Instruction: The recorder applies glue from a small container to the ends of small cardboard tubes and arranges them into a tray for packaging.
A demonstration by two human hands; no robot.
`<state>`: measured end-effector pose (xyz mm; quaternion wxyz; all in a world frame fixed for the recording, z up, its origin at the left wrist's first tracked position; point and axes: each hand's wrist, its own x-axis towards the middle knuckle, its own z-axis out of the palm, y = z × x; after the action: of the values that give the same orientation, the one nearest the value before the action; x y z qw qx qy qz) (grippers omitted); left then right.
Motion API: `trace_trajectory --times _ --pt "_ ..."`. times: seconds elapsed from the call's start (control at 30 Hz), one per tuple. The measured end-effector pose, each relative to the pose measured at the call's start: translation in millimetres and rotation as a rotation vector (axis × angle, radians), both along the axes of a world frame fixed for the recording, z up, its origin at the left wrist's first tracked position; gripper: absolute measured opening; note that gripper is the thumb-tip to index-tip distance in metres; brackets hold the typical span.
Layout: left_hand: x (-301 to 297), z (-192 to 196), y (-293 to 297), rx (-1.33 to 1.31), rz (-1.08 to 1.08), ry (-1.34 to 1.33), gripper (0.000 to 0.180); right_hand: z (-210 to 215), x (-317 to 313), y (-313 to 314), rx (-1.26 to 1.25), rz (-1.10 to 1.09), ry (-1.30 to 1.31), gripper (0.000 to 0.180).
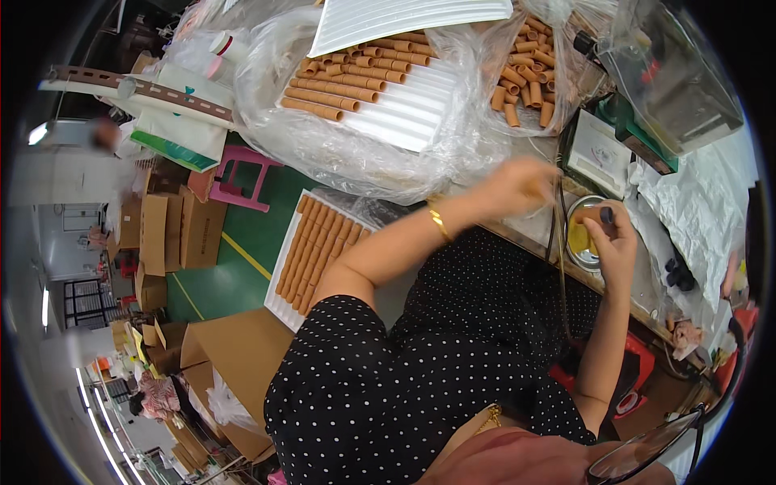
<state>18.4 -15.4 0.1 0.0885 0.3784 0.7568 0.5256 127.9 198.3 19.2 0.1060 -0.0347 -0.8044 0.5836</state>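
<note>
While crinkled clear plastic sheeting [356,153] drapes the crowded bench, ribbed white trays [404,109] carry tan cardboard tubes [331,93] in rows. Beside a round metal bowl [578,242], the right hand [612,238] pinches a short tube [594,214]; the blurred left hand [517,184] closes, grip unclear.

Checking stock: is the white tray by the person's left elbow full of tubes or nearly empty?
Nearly full. Tan tubes lie side by side across most of the tray; only its near end shows bare white.
</note>
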Motion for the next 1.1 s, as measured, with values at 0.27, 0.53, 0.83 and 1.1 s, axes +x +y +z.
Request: trace_trajectory --times 0.27,0.53,0.83,1.1 --pt "-170.4 -23.3 -217.4 -0.501 0.451 0.770 0.016 -11.0 7.8 29.8 -0.134 -0.063 -0.132 0.025" --pt "-177.2 -0.6 -228.5 -0.633 0.448 0.655 0.024 -6.4 4.6 9.1 -0.235 -0.108 -0.009 0.032" --pt "-23.5 21.5 -7.6 0.067 -0.083 -0.561 0.025 12.2 -19.8 -11.8 0.019 -0.004 0.121 0.019" --pt "-6.8 6.1 41.4 0.110 -0.241 -0.711 0.027 22.8 -7.4 20.3 0.426 0.076 0.196 0.020"
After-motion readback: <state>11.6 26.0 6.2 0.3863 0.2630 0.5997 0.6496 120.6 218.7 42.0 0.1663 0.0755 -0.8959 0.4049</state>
